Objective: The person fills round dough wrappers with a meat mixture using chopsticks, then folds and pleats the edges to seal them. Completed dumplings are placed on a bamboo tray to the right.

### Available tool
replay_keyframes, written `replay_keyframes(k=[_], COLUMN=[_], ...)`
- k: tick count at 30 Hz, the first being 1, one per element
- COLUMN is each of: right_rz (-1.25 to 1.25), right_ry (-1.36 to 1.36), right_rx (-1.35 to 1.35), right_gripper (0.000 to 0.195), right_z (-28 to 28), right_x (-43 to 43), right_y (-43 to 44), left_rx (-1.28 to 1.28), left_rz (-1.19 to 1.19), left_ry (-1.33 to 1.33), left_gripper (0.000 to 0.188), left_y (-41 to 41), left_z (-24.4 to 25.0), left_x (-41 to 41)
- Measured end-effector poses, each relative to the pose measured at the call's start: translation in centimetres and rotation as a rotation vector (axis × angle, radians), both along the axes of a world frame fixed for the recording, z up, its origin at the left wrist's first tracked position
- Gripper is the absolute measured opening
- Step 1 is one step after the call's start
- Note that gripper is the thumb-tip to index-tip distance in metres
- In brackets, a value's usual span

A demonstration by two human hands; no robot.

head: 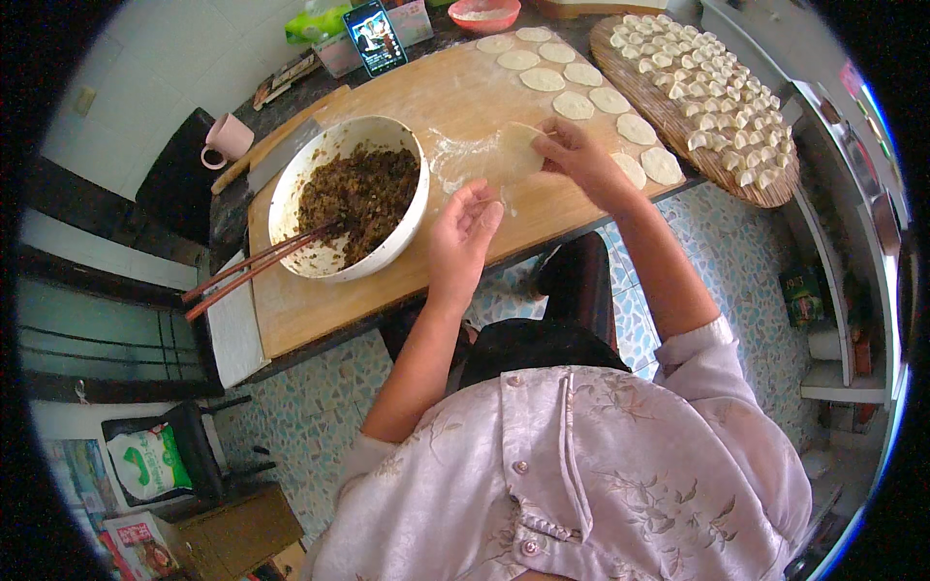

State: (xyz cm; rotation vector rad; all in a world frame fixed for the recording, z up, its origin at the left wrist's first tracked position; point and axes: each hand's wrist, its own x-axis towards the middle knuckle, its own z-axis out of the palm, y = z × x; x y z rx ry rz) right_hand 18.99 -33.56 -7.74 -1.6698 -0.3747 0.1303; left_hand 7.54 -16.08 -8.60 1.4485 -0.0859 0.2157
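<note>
My right hand [567, 152] pinches the edge of a round dough wrapper [519, 149], which is blurred above the floured wooden board [349, 319]. Lower and to the left, my left hand [465, 232] is half curled with the palm turned up. Its thumb and fingers are apart, and I see nothing held in it. Close by on the left stands a white bowl [414, 225] of dark chopped filling [363, 196]. A pair of wooden chopsticks [254, 269] rests in the filling and over the bowl's near-left rim. Several flat wrappers [573, 105] lie at the board's right end.
Rows of folded dumplings [716, 94] cover a woven oval tray [657, 98] at the right. A phone [375, 38] stands upright behind the board, near a pink bowl [484, 14] of flour. Left of the white bowl are a cleaver [283, 156], a rolling pin [254, 167] and a pink mug [230, 138].
</note>
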Motion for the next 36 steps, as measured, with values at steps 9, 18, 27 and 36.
replay_keyframes(k=[9,18,27,36], right_rz=[0.165,0.034,-0.052,0.151], right_ry=[0.287,0.314,0.407,0.502], right_rx=[0.417,0.205,0.553,0.526], right_gripper=[0.033,0.029,0.028,0.029], right_z=[0.9,1.1,1.1,1.4], right_x=[-6.6,-6.6,-8.2,-8.6], right_y=[2.8,2.4,3.4,2.3], left_rx=[-0.175,-0.124,-0.099,-0.129], left_rz=[0.149,0.097,0.109,0.194], left_ry=[0.122,0.144,0.075,0.068], left_gripper=[0.022,0.018,0.029,0.022], left_y=[-0.4,-0.3,-0.4,-0.7], left_z=[0.7,0.9,0.6,1.0], left_x=[0.2,-0.5,-0.4,-0.6])
